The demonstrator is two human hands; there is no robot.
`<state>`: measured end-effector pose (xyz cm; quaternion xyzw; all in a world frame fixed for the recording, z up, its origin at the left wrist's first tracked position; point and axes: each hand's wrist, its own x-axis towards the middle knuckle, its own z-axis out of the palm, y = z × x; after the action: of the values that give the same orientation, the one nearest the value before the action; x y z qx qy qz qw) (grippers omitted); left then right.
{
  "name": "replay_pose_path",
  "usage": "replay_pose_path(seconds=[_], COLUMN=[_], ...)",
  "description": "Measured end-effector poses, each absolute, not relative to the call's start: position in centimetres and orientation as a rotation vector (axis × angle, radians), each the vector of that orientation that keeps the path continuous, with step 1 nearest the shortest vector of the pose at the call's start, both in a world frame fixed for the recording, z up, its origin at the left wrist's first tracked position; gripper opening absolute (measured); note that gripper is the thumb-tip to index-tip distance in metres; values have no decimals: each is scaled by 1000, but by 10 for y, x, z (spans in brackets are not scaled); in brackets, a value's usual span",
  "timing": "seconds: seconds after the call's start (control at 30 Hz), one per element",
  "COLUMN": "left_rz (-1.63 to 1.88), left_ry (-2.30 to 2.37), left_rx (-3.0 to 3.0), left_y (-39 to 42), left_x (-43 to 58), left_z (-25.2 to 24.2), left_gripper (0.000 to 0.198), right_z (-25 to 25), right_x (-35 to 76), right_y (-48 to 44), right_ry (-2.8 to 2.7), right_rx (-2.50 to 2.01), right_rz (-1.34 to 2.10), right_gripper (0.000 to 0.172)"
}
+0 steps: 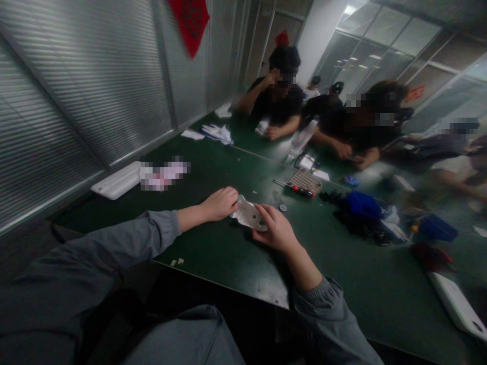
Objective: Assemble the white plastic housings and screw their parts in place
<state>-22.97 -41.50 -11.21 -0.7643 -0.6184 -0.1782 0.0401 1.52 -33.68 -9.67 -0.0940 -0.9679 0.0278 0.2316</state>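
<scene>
Both my hands hold one small flat grey-white part [249, 215] with dark holes, just above the dark green table [228, 253]. My left hand [220, 204] is closed round the part's left end. My right hand [277, 228] pinches its right side with curled fingers. Both arms wear grey sleeves.
A red-handled screwdriver [299, 189] and a perforated plate [305, 180] lie beyond my hands. Blue and black items [361, 208] sit to the right, and a white tray [117, 181] by the wall at left. Several people sit across the table. A white device [458, 306] lies near the right edge.
</scene>
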Motion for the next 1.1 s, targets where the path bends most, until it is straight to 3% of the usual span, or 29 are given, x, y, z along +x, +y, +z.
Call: replay_pose_path(seconds=[0.3, 0.67, 1.1], left_rz=[-586, -606, -640], left_ry=[-1912, -1953, -1974], left_rx=[-2346, -2413, -2446], left_y=[-415, -415, -417], left_x=[-230, -233, -233], left_z=[-116, -113, -112], left_gripper=[36, 19, 18], right_z=[-99, -99, -99], right_x=[17, 17, 17], right_y=[-335, -335, -335], right_ry=[-2658, -2679, -2681], right_rx=[-287, -274, -274], right_rz=[109, 113, 107], right_gripper=[76, 75, 75])
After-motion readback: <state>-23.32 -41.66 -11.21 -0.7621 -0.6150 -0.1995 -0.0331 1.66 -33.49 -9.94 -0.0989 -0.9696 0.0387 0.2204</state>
